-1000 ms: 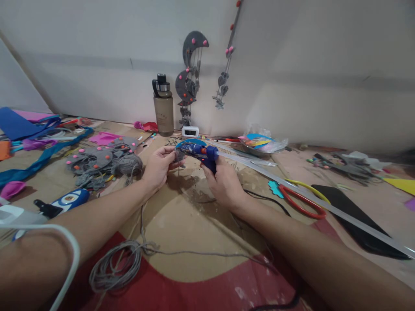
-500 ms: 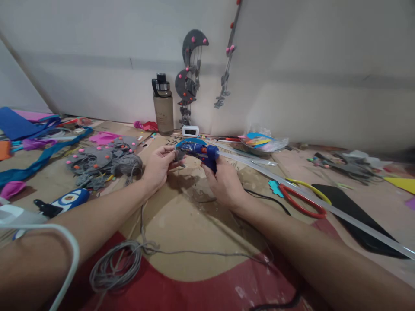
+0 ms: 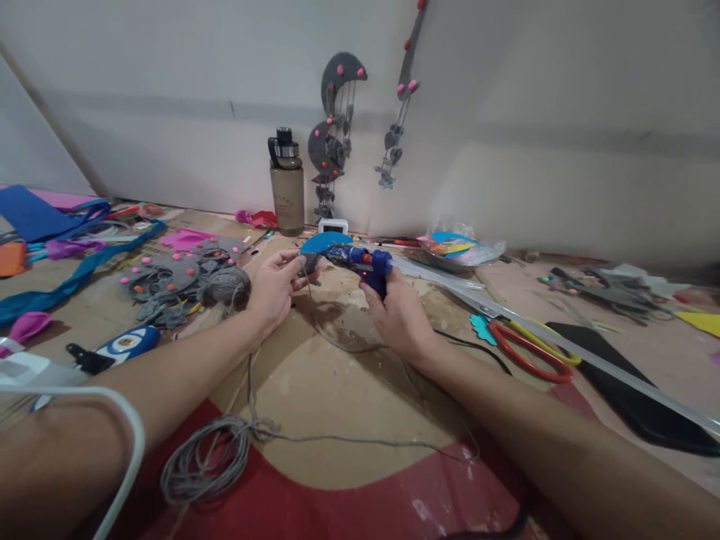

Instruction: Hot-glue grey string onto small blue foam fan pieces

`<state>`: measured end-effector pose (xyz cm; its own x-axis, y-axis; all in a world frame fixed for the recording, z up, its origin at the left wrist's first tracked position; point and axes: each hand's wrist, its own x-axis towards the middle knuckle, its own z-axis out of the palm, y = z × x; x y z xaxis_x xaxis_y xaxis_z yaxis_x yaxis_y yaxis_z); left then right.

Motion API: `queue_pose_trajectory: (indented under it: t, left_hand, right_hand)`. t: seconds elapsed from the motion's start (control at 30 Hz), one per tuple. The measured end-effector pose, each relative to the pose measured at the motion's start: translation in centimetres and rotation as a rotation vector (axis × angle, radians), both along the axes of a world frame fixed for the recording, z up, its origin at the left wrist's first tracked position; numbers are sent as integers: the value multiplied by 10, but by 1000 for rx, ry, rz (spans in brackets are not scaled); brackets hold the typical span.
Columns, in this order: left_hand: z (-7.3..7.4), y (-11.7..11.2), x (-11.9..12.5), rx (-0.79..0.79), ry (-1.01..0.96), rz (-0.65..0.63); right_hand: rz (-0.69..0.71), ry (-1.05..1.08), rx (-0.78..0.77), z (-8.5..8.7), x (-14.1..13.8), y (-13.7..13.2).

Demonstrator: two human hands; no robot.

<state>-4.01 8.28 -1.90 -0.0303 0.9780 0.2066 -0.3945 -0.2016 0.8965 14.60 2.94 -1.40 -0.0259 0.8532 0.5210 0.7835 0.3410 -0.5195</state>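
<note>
My right hand (image 3: pixel 397 311) grips a blue hot glue gun (image 3: pixel 364 265) by its handle, nozzle pointing left, a red light showing on its body. My left hand (image 3: pixel 275 285) pinches a small grey felt piece (image 3: pixel 309 263) right at the nozzle tip, with a thin grey string hanging from it. A long clear glue stick (image 3: pixel 540 334) sticks out of the gun's back toward the right. A blue round piece (image 3: pixel 320 241) lies just behind both hands.
Grey yarn ball (image 3: pixel 228 285) and grey felt shapes (image 3: pixel 169 279) lie at left. A yarn coil (image 3: pixel 205 461) sits near my left forearm. Red-and-yellow scissors (image 3: pixel 529 349), a black sheet (image 3: pixel 624 379), a water bottle (image 3: pixel 286 187), a small clock (image 3: pixel 333 225) and wall-hung felt mobiles (image 3: pixel 334 127) surround the cardboard work surface (image 3: pixel 315 390).
Both hands with the glue gun and the felt piece have shifted slightly right in the view. The grip of each hand is unchanged.
</note>
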Motion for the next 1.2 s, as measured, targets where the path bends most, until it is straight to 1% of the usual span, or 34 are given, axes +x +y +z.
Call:
queue_pose_trajectory:
  t: [0.23, 0.37, 0.43, 0.53, 0.57, 0.6, 0.63, 0.67, 0.73, 0.77, 0.8, 0.83, 0.9, 0.97, 1.0, 1.07, 1.13, 1.2]
  left_hand:
    - [1, 2, -2, 8, -55, -16]
    - [0, 2, -2, -6, -46, -2]
    - [0, 2, -2, -8, -45, 4]
    - [-1, 2, 0, 1, -31, 20]
    - [-1, 2, 0, 9, -21, 31]
    - [-2, 1, 1, 19, -8, 39]
    - [-2, 1, 2, 31, 7, 46]
    - [-2, 0, 3, 43, 26, 53]
    - [-3, -1, 4, 68, 82, 72]
    - [-3, -2, 5, 84, 126, 87]
    - [-3, -3, 5, 106, 184, 102]
    - [-3, -5, 5, 139, 252, 118]
    - [-3, -7, 6, 220, 392, 155]
    - [-3, -10, 6, 288, 488, 197]
    - [-2, -12, 7, 304, 511, 216]
    - [-1, -14, 8, 299, 515, 230]
    - [1, -15, 9, 257, 463, 184]
    - [2, -15, 9, 197, 369, 99]
  right_hand:
    - [9, 61, 11, -2, 3, 1]
    - [38, 136, 31, -4, 7, 8]
    - [23, 200, -49, -6, 9, 15]
    - [-8, 312, -324, -12, 16, 28]
    - [-15, 328, -410, -13, 19, 32]
    - [-25, 318, -463, -14, 23, 35]
    - [-40, 274, -471, -15, 26, 37]
    - [-68, 206, -421, -14, 28, 37]
    - [-147, 69, -202, -11, 27, 34]
    - [-169, 34, -83, -9, 23, 31]
    - [-164, 42, -3, -7, 17, 28]
    - [-109, 92, 8, -5, 9, 24]
    - [108, 276, -90, -5, -12, 18]
    - [278, 505, -210, -7, -34, 16]
    - [319, 621, -273, -9, -43, 15]
    - [418, 778, -375, -12, -55, 15]
    - [450, 860, -403, -12, -57, 14]
    - [424, 906, -385, -12, -53, 14]
